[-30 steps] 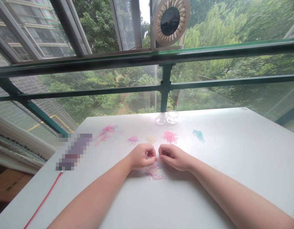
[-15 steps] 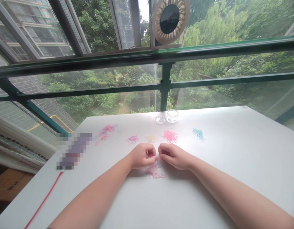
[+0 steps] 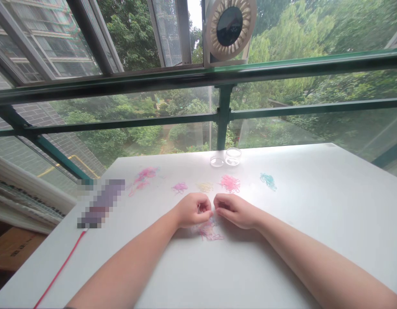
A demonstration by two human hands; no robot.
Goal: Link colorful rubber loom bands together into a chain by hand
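My left hand [image 3: 194, 209] and my right hand [image 3: 235, 210] face each other just above the white table, a small gap apart. Fingers on both are curled, thumb tips against the forefingers in a pinch. Anything between them is too small or hidden to make out. A mixed pile of thin pink, purple and bluish elastic bands [image 3: 209, 232] lies right beneath, partly covered by the hands. Beyond them sit separate small heaps: purple bands [image 3: 179, 187], pale yellow bands [image 3: 205, 187], pink bands [image 3: 230, 183] and teal bands [image 3: 268, 181].
A clear round container [image 3: 233, 156] and its lid [image 3: 216, 162] stand at the table's [image 3: 330, 223] far edge. Another mixed heap of bands [image 3: 145, 177] lies at the left. A blurred-out device [image 3: 103, 205] with a red cable [image 3: 61, 268] is further left. Green railing [image 3: 137, 124] runs behind.
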